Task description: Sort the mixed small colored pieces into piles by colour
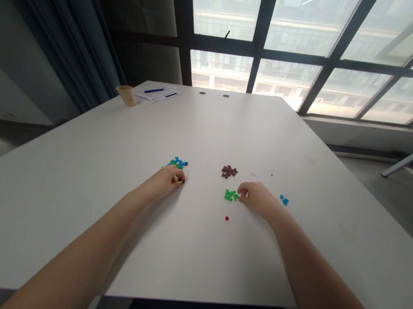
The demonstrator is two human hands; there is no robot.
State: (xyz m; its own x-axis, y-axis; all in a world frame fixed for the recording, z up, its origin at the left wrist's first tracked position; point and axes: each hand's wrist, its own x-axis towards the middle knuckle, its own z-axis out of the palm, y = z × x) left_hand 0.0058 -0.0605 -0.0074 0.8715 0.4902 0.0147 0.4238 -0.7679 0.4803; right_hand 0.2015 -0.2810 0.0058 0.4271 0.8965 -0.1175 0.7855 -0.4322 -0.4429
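My left hand (166,179) is closed in a pinch, with a small dark piece at its fingertips, just in front of a mixed pile of blue and green pieces (177,162). Part of that pile is hidden behind the hand. At the right edge of a small heap of green pieces (230,195), my right hand (257,196) has its thumb and fingers curled together. Whatever is between those fingertips is too small to make out. Beyond the green heap lies a heap of dark brown pieces (229,171). One red piece (226,218) lies nearer to me.
A few blue pieces (284,200) lie to the right of my right hand, and a tiny black piece (271,175) farther back. A tan cup (127,95) and papers with pens (155,93) stand at the far left of the white table (210,129).
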